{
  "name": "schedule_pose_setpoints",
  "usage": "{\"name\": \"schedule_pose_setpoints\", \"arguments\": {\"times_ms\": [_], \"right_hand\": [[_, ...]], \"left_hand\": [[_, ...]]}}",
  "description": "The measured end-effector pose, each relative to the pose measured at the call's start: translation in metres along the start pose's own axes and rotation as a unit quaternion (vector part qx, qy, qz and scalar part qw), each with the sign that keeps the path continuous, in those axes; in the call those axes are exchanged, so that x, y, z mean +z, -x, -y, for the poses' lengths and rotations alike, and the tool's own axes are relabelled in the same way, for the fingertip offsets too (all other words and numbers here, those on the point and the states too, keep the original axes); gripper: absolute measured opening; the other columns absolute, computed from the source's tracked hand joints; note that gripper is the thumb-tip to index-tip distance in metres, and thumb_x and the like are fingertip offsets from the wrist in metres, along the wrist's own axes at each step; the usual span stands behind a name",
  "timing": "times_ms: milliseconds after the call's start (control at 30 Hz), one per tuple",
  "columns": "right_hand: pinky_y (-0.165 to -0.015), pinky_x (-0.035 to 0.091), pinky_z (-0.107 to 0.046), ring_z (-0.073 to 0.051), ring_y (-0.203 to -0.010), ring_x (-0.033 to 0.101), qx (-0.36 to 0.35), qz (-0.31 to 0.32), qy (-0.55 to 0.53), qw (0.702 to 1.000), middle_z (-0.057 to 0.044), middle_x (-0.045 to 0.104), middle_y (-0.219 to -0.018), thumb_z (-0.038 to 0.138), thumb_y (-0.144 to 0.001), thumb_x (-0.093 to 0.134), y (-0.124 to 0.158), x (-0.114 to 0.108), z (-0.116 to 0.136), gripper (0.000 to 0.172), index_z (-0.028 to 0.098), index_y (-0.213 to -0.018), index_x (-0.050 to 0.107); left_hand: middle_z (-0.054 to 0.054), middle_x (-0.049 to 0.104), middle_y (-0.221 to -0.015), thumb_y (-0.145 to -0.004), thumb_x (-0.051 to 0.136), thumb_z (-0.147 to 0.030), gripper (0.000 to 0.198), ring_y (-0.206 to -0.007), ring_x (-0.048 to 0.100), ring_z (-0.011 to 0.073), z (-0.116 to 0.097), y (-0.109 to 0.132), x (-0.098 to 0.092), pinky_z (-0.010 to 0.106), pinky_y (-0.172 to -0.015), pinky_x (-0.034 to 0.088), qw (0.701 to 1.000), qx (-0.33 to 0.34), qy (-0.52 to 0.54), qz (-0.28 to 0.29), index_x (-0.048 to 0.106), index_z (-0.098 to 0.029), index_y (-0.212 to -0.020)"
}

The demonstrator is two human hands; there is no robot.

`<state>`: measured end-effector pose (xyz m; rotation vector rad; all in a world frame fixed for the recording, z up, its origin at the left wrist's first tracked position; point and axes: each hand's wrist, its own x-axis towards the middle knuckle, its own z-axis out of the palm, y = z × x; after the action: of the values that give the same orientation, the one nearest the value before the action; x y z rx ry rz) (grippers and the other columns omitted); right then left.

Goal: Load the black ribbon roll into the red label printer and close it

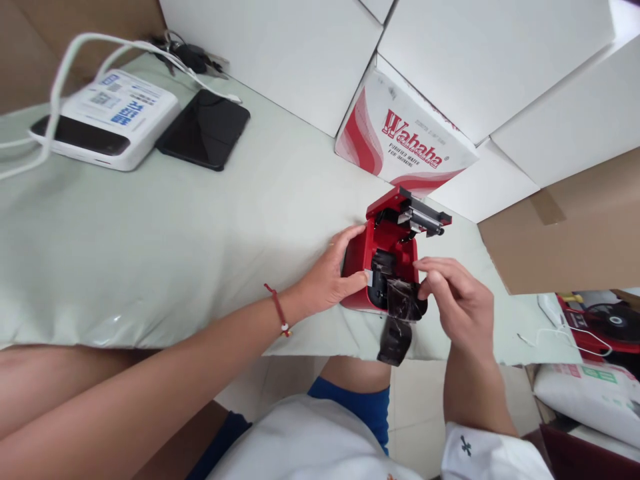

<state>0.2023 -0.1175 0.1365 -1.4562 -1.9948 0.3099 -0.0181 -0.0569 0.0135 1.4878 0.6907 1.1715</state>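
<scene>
A red box-shaped machine (354, 263), which looks like a small label printer, stands on the covered table with its lid (385, 202) raised. A silver-and-black roller (423, 219) shows under the lid. My left hand (330, 277) grips the machine's left wall, thumb over the front rim and fingers on the outer side. Dark shiny film (403, 300) lies over the front right of the opening, and a strip of it hangs down past the front. At the right edge of that film, my right hand (457, 297) has thumb and forefinger pinched together. Part of the inside is hidden by the film.
A Wahaha water carton (405, 133) and white boxes (280, 53) stand behind the machine. To the left are a white device (145, 107) with a cable, a black phone (207, 127) and keys (195, 57). A cardboard box (565, 227) is at right.
</scene>
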Motion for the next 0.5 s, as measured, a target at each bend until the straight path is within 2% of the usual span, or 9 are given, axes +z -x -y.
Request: {"name": "schedule_pose_setpoints", "arguments": {"times_ms": [67, 167, 233, 300, 400, 500], "right_hand": [[-0.077, 0.062, -0.036, -0.021, -0.088, 0.077, 0.027, 0.071, 0.048, 0.996, -0.005, 0.081, -0.105, 0.033, -0.104, 0.062, -0.024, -0.004, -0.002, 0.019, 0.027, -0.108, 0.079], [-0.086, 0.059, -0.037, -0.023, -0.098, 0.077, 0.013, 0.2, 0.15, 0.968, -0.003, 0.082, -0.115, 0.024, -0.1, 0.063, -0.056, 0.0, -0.005, 0.025, 0.028, -0.119, 0.078], [-0.081, 0.057, -0.037, -0.025, -0.097, 0.077, 0.001, 0.263, 0.224, 0.938, -0.004, 0.083, -0.115, 0.018, -0.093, 0.067, -0.071, 0.007, -0.007, 0.03, 0.029, -0.12, 0.078], [-0.074, 0.053, -0.036, -0.027, -0.091, 0.076, -0.012, 0.311, 0.284, 0.907, -0.006, 0.083, -0.107, 0.016, -0.088, 0.071, -0.081, 0.016, -0.009, 0.027, 0.027, -0.112, 0.079], [-0.066, 0.047, -0.033, -0.026, -0.083, 0.073, -0.025, 0.334, 0.323, 0.885, -0.007, 0.082, -0.098, 0.015, -0.086, 0.072, -0.086, 0.026, -0.011, 0.02, 0.024, -0.102, 0.077], [-0.07, 0.048, -0.033, -0.026, -0.087, 0.073, -0.018, 0.29, 0.309, 0.906, -0.007, 0.081, -0.103, 0.017, -0.086, 0.072, -0.079, 0.021, -0.007, 0.022, 0.024, -0.107, 0.075]], "left_hand": [[0.016, 0.043, -0.17, -0.094, 0.068, -0.029, 0.074, -0.159, 0.041, 0.0328, -0.001, 0.001, 0.001, 0.06, -0.135, 0.031, 1.0, 0.003, -0.005, -0.008, 0.038, -0.026, -0.161], [0.015, 0.047, -0.166, -0.094, 0.069, -0.031, 0.072, -0.157, 0.045, 0.0327, -0.003, 0.001, 0.001, 0.059, -0.133, 0.035, 1.0, 0.003, -0.008, -0.017, 0.041, -0.026, -0.159], [0.016, 0.048, -0.164, -0.092, 0.07, -0.032, 0.071, -0.155, 0.046, 0.0332, -0.004, 0.001, 0.001, 0.058, -0.132, 0.036, 1.0, -0.006, -0.013, -0.023, 0.043, -0.024, -0.157], [0.017, 0.049, -0.162, -0.091, 0.069, -0.032, 0.07, -0.154, 0.047, 0.0334, -0.006, 0.0, 0.002, 0.058, -0.132, 0.036, 0.999, -0.015, -0.017, -0.024, 0.044, -0.022, -0.156], [0.018, 0.051, -0.158, -0.089, 0.07, -0.032, 0.07, -0.152, 0.048, 0.0337, -0.007, 0.0, 0.003, 0.057, -0.132, 0.036, 0.999, -0.023, -0.022, -0.03, 0.045, -0.019, -0.153], [0.017, 0.053, -0.154, -0.089, 0.071, -0.033, 0.066, -0.148, 0.052, 0.0328, -0.007, 0.0, 0.004, 0.057, -0.129, 0.04, 0.999, -0.022, -0.024, -0.041, 0.048, -0.021, -0.15]]}}
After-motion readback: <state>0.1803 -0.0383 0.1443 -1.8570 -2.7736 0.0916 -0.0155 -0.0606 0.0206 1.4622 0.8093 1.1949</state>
